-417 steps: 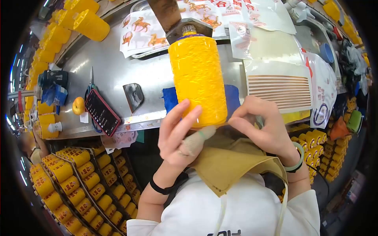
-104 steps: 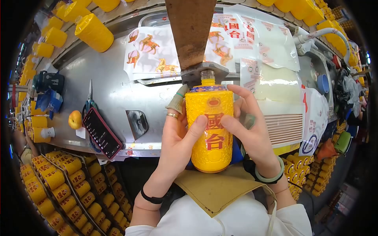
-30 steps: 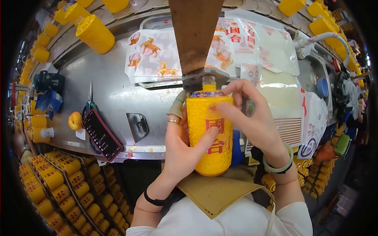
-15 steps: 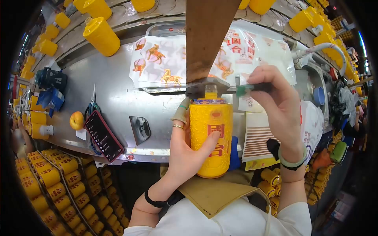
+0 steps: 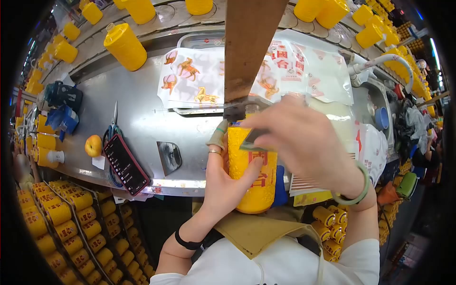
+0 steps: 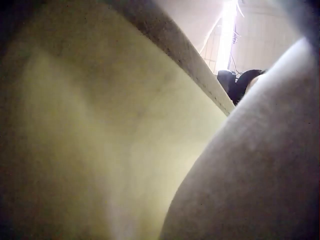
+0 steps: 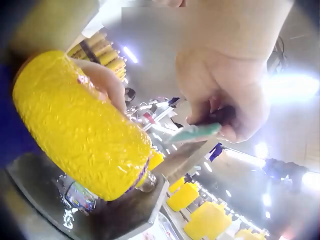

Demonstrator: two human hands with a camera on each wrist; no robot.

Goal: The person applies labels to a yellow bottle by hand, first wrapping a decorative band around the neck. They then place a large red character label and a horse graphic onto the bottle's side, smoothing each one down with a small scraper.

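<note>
A yellow embossed bottle (image 5: 259, 195) with red characters and a glass neck leans over the apron, its neck at the metal bracket. My left hand (image 5: 222, 175) grips its left side, thumb across the front; a beige finger cot (image 5: 218, 136) covers one fingertip. Over the upper bottle, my blurred right hand (image 5: 308, 140) pinches a small flat scraper (image 5: 251, 140) with a green edge. In the right wrist view the scraper (image 7: 194, 133) juts from the curled fingers, apart from the bottle (image 7: 82, 127). The left wrist view holds mostly blurred cloth.
Decal sheets with golden animals (image 5: 190, 80) lie behind the brown post (image 5: 249, 47). To the left are a phone (image 5: 125, 164), scissors (image 5: 114, 124) and a peach (image 5: 93, 146). Yellow bottles stand along the conveyor (image 5: 166, 20). Racks of lettered bottles (image 5: 66, 230) stand lower left.
The right hand left the bottle's upper right side, lifted away with the scraper showing, then swung back left over the bottle's upper front. The left hand keeps its hold.
</note>
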